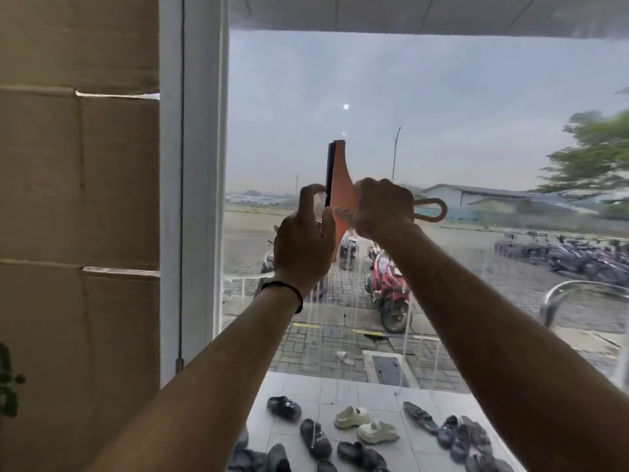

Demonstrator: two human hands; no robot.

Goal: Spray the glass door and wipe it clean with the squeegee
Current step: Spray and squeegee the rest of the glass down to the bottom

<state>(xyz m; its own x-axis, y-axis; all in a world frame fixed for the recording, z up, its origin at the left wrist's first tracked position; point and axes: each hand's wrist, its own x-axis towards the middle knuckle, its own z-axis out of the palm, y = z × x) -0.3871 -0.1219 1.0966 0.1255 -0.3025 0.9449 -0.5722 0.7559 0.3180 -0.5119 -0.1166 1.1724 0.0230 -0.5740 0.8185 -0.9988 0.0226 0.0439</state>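
Note:
The glass door (442,131) fills the middle and right of the view, and wet streaks run down its lower part. An orange squeegee (340,178) with a black rubber blade is held upright against the glass, its blade facing left. My right hand (383,207) grips its handle, whose looped end sticks out to the right. My left hand (304,243) is beside the blade, with curled thumb and forefinger touching the blade's lower part. No spray bottle is in sight.
A white door frame (200,199) stands left of the glass, with stacked cardboard boxes (78,199) beyond it. A chrome door handle (578,298) curves at the right. Through the glass lie several sandals (366,425) on white tiles, and parked motorbikes (388,291).

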